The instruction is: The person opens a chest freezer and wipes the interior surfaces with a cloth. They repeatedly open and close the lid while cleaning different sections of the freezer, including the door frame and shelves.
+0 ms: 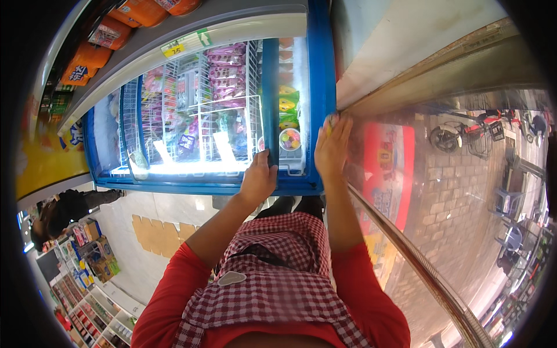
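A blue chest freezer [209, 188] with sliding glass lids lies in front of me. My left hand [260, 179] rests with its fingers at the near end of the lid's blue frame [270, 100]. At the freezer's right edge is my right hand [333, 145], its fingers pointing away from me; something small and yellow shows at the fingers, too blurred to name. Under the glass, wire baskets [204, 106] hold pink-purple packets [227, 74]. Right of the lid frame lie green and yellow packets [288, 106] and a round tub with colourful contents [290, 139].
Orange drink bottles [91, 56] stand on a shelf beyond the freezer. Glass [391, 261] bounds the right side, with a parked two-wheeler [448, 137] outside. A person in dark clothes [56, 213] is at far left, near stocked shelves [87, 304]. Flattened cardboard [159, 235] lies on the floor.
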Demonstrator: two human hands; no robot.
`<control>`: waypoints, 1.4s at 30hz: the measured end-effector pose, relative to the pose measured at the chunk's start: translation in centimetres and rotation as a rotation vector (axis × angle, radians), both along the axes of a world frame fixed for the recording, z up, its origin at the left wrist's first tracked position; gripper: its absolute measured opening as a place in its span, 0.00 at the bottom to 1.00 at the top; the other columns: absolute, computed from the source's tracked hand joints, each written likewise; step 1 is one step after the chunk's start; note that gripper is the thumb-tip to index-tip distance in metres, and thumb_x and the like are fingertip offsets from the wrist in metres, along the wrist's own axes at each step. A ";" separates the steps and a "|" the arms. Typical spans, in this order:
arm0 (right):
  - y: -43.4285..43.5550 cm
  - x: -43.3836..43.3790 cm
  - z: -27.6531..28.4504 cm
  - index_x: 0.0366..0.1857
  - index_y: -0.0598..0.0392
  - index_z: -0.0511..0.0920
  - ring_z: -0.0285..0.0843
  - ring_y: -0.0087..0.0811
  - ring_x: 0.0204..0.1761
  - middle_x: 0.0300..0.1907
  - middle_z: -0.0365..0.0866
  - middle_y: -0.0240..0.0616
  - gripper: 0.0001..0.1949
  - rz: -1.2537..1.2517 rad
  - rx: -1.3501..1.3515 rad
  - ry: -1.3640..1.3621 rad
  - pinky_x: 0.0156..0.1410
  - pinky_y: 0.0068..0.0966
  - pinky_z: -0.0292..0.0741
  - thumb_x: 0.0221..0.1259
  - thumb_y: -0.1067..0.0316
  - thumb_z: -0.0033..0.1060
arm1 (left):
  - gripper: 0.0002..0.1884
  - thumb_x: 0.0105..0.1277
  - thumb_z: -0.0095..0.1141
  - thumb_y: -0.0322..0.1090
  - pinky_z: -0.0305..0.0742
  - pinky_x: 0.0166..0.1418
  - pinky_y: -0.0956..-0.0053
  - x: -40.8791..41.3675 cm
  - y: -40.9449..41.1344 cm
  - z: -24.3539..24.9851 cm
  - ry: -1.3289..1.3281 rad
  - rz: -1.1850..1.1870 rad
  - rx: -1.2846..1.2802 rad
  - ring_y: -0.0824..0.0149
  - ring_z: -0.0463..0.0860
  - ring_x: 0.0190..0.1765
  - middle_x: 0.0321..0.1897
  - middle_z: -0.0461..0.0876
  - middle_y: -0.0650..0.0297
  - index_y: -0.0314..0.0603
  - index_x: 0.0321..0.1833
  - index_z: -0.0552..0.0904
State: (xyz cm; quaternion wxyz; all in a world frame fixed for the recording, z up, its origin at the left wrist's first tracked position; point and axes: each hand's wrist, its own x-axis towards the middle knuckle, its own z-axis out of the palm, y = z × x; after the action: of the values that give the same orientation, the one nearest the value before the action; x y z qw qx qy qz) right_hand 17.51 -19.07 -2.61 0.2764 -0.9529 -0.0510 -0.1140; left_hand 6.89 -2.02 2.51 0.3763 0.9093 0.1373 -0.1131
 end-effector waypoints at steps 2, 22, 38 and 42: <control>0.2 4.9 0.8 0.59 0.70 0.62 0.67 0.56 0.64 0.63 0.64 0.66 0.23 0.097 0.230 0.162 0.63 0.42 0.70 0.71 0.61 0.47 | 0.23 0.64 0.55 0.29 0.76 0.49 0.52 -0.2 0.2 -0.6 -0.053 -0.002 0.027 0.38 0.79 0.46 0.48 0.75 0.38 0.27 0.60 0.66; -4.1 -8.4 0.9 0.41 0.54 0.81 0.76 0.41 0.42 0.38 0.75 0.38 0.11 0.456 -0.072 -0.072 0.42 0.36 0.72 0.56 0.65 0.68 | 0.22 0.60 0.58 0.24 0.77 0.45 0.50 0.3 0.1 -1.4 -0.131 0.055 -0.037 0.35 0.80 0.44 0.46 0.75 0.36 0.29 0.54 0.64; 1.9 -7.6 -0.4 0.34 0.54 0.81 0.77 0.44 0.46 0.39 0.79 0.40 0.05 0.680 0.167 0.409 0.51 0.35 0.75 0.62 0.69 0.56 | 0.22 0.61 0.58 0.32 0.78 0.45 0.50 -0.1 1.0 -2.7 -0.203 0.081 -0.078 0.36 0.80 0.44 0.45 0.77 0.37 0.32 0.54 0.66; 2.3 -7.2 0.4 0.35 0.55 0.81 0.77 0.44 0.46 0.38 0.79 0.41 0.05 0.602 0.128 0.338 0.50 0.38 0.77 0.61 0.71 0.55 | 0.22 0.61 0.58 0.36 0.78 0.44 0.51 1.0 1.3 -1.6 -0.048 0.068 -0.036 0.37 0.81 0.41 0.43 0.78 0.40 0.33 0.54 0.67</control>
State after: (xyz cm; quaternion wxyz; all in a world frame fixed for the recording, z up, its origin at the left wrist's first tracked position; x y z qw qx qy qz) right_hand 10.29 -16.80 -2.24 0.3614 -0.8812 -0.2760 0.1292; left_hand 7.89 -0.76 0.89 0.3991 0.8997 0.1571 -0.0811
